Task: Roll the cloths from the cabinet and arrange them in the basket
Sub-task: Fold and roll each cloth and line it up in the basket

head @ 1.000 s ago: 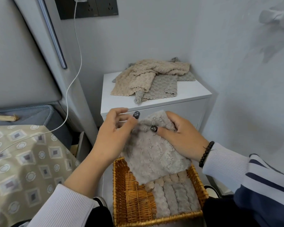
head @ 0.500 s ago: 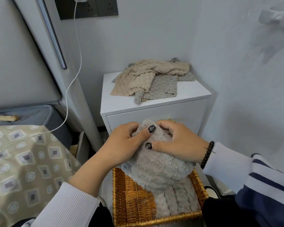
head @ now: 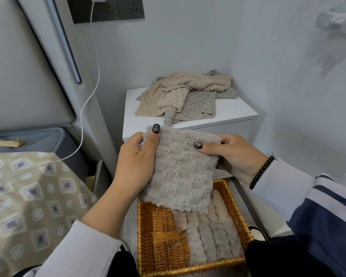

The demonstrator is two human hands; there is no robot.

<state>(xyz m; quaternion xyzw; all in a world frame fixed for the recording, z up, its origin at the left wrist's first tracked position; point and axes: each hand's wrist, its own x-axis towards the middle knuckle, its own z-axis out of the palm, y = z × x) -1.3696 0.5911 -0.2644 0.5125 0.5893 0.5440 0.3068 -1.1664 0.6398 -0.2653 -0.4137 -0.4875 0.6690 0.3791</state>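
A grey cloth hangs flat in the air above the wicker basket, its lower edge just over the rolls; the left hand pinches its upper left corner, thumb on the front and fingers behind, and the right hand pinches the upper right edge the same way, so both are closed on the fabric. It is spread, not rolled, so rolling this piece looks like the step in hand. In the basket a row of rolled cloths, beige and grey, fills the right part, while the left part shows bare weave. On the white cabinet behind, a loose heap of beige and grey cloths waits, so the job seems perhaps halfway. A white cable hangs at the left beside a patterned bedcover; neither blocks the basket
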